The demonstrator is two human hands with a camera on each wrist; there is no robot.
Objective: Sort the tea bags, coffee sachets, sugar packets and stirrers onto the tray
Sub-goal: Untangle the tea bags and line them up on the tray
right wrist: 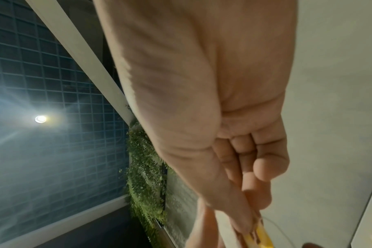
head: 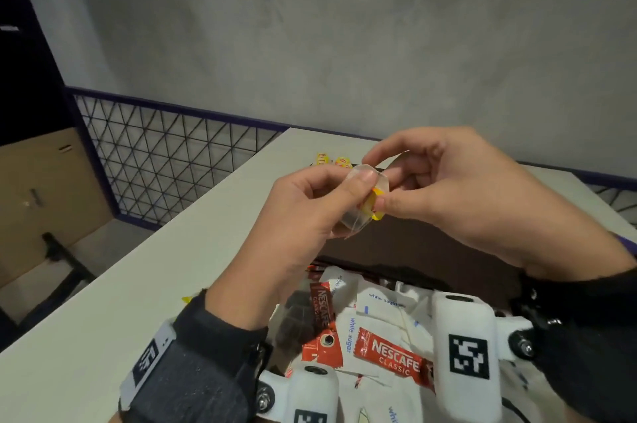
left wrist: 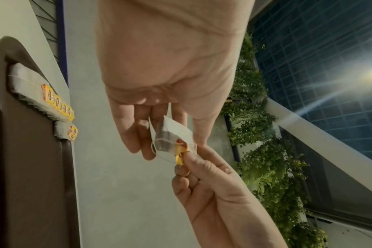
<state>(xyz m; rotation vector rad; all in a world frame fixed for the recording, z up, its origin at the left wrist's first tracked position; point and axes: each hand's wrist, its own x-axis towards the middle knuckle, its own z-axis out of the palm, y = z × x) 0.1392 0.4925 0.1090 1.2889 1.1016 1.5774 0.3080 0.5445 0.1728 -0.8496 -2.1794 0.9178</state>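
Both hands are raised above the dark brown tray (head: 424, 243). My left hand (head: 353, 186) pinches a white tea bag (head: 356, 215) between thumb and fingers. My right hand (head: 378, 206) pinches the bag's yellow tag (head: 374, 203). The left wrist view shows the tea bag (left wrist: 170, 132) with its string looped and the tag (left wrist: 179, 156) held by the right fingertips (left wrist: 191, 161). A row of tea bags (left wrist: 30, 90) with yellow tags lies at the tray's (left wrist: 32, 159) far end. The right wrist view shows only a sliver of the tag (right wrist: 260, 234).
A loose pile of red Nescafe sachets (head: 389, 353) and white sugar packets (head: 382, 302) lies below my wrists, near the tray's front. The white table (head: 138, 284) extends left. A wire-mesh railing (head: 155, 153) and a cardboard box (head: 44, 188) stand beyond its left edge.
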